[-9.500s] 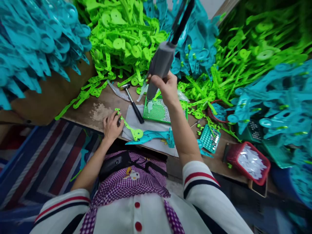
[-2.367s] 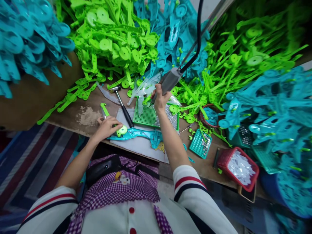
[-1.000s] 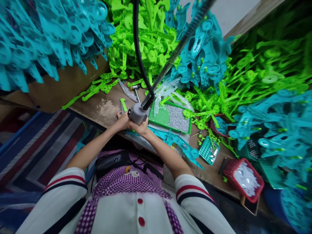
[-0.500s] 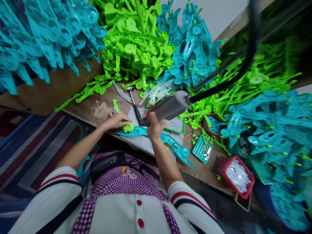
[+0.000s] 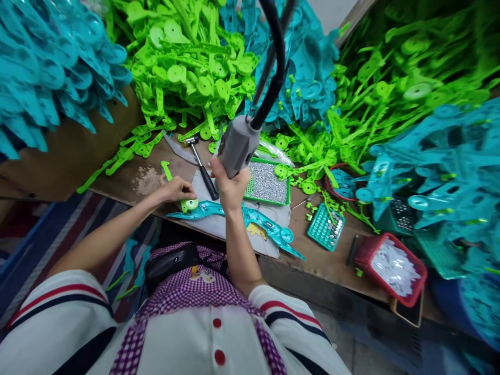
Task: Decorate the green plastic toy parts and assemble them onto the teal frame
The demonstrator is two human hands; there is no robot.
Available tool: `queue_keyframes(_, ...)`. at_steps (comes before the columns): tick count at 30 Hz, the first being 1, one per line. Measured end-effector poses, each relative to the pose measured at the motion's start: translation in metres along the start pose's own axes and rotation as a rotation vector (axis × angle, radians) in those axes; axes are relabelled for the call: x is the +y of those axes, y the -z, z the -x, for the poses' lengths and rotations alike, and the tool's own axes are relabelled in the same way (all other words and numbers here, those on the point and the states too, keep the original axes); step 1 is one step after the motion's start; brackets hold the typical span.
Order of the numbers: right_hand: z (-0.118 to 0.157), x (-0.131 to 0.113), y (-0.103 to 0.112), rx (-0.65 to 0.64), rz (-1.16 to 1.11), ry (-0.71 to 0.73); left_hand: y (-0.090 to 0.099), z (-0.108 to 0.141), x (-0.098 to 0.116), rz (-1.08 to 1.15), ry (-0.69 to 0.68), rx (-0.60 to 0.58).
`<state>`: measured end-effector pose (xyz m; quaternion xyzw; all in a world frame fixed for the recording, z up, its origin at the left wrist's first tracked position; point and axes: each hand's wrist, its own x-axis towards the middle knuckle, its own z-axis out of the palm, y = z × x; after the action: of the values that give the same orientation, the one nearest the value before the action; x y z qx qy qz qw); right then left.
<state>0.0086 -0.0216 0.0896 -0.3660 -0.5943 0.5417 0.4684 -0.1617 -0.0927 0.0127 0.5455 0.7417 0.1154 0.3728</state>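
My right hand (image 5: 233, 191) is wrapped round a grey power screwdriver (image 5: 239, 143), which stands nearly upright with a black cable (image 5: 275, 73) running from its top. The tool's lower tip is hidden behind the hand. Under my right wrist lies a long blue plastic part (image 5: 273, 229) on a pale cloth (image 5: 230, 229). My left hand (image 5: 175, 190) has its fingers closed on a lime-green plastic lever (image 5: 189, 204), whose round end rests against the left part of the blue piece. The lever's other end sticks up beyond the fingers.
A hammer (image 5: 203, 171) lies between my hands. Behind the right hand is a green tray (image 5: 289, 194) of small metal pieces. Farther right are a teal compartment tray (image 5: 320, 225) and a red bin (image 5: 363, 252) of white pieces. Green parts (image 5: 187, 73) and blue parts (image 5: 308, 67) are heaped behind.
The screwdriver has swung from a slant toward the right to nearly upright, my right hand turning with it. My left hand keeps its hold on the green lever. The whole view has shifted somewhat.
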Motion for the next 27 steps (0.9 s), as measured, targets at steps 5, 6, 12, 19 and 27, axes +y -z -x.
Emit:
queue_keyframes(5,-0.009,-0.005,0.001,-0.071,-0.006,0.076,-0.002,0.008,-0.01,0.101,-0.166,0.025)
queue_keyframes(6,-0.01,-0.005,0.002,-0.086,-0.006,0.085,-0.001,0.01,-0.012,0.111,-0.195,0.033)
queue_keyframes(12,-0.016,0.0,0.001,-0.179,0.081,0.143,0.007,0.014,-0.009,0.071,-0.21,0.012)
queue_keyframes(19,0.012,0.017,0.072,-0.108,0.369,0.308,0.014,0.017,-0.019,0.05,-0.101,0.057)
queue_keyframes(27,0.118,0.057,0.18,0.278,0.835,0.026,0.003,0.048,-0.009,-0.114,-0.2,0.346)
